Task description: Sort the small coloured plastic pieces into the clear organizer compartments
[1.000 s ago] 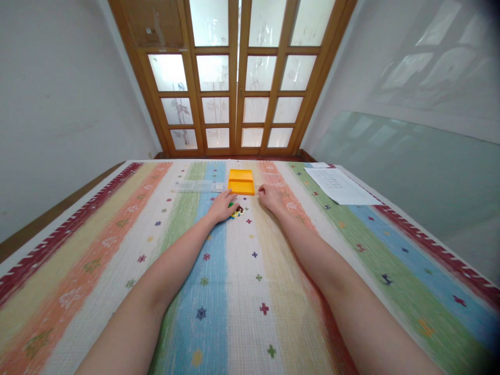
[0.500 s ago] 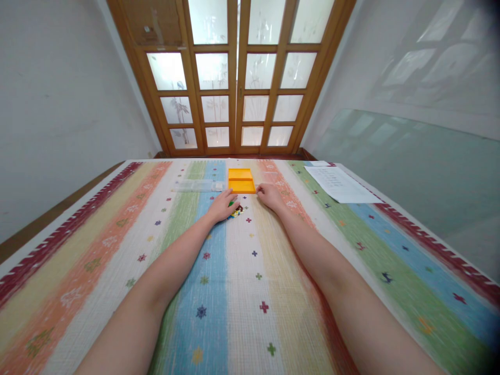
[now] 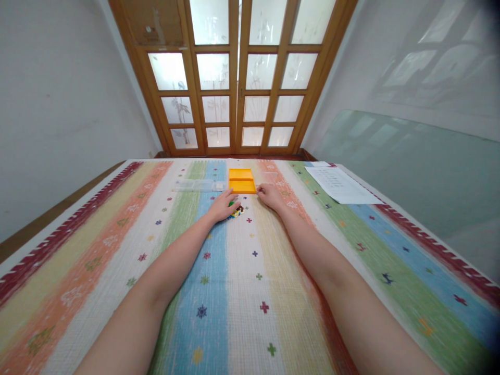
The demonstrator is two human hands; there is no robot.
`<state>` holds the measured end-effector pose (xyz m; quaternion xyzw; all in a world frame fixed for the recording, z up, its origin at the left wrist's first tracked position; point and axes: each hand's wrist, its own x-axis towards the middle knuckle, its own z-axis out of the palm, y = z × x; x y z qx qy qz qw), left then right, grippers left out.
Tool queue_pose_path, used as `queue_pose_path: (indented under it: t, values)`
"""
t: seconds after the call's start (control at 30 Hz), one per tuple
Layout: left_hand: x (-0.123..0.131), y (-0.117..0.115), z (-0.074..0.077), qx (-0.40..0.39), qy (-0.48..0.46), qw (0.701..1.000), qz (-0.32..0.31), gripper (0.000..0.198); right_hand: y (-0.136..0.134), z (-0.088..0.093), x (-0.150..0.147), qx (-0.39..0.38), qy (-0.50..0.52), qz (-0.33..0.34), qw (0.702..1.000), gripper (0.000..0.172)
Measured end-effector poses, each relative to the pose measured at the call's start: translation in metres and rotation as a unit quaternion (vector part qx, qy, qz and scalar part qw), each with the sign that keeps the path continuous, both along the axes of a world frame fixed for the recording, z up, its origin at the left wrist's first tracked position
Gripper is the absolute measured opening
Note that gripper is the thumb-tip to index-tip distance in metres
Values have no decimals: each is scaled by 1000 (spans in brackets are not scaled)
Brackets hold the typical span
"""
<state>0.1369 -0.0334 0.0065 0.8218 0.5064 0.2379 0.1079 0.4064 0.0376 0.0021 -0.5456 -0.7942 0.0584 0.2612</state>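
An orange two-part tray [image 3: 242, 186] lies near the far edge of the table. My left hand [image 3: 223, 205] rests at its near left corner, fingers apart, beside a small pile of colourful pieces [image 3: 236, 211] that it partly covers. At the tray's near right corner is my right hand [image 3: 269, 196], its fingers curled together; whatever they hold, if anything, is too small to make out.
A clear plastic case [image 3: 197, 186] lies left of the tray. Printed paper sheets [image 3: 339, 184] lie at the far right of the striped tablecloth [image 3: 242, 323]. Beyond the table stand wood-framed glass doors [image 3: 234, 94].
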Motion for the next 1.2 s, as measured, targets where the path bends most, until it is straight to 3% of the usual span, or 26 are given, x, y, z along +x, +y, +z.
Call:
queue_pose_path:
  t: [0.47,0.7,0.97,1.2]
  values:
    - [0,2,-2,14,-36,999,-9,47,-3,5,-1,21,-29,23,999,18]
    - [-18,13,4,99,-152,978,106,28,-19,21,-16,96,-74,-36,992,22]
    - [-62,33,2,94,-268,915,288,28,-22,26,-73,90,-57,89,990,27]
    - [-65,39,-5,82,-284,913,282,28,6,32,-134,84,-85,119,986,38]
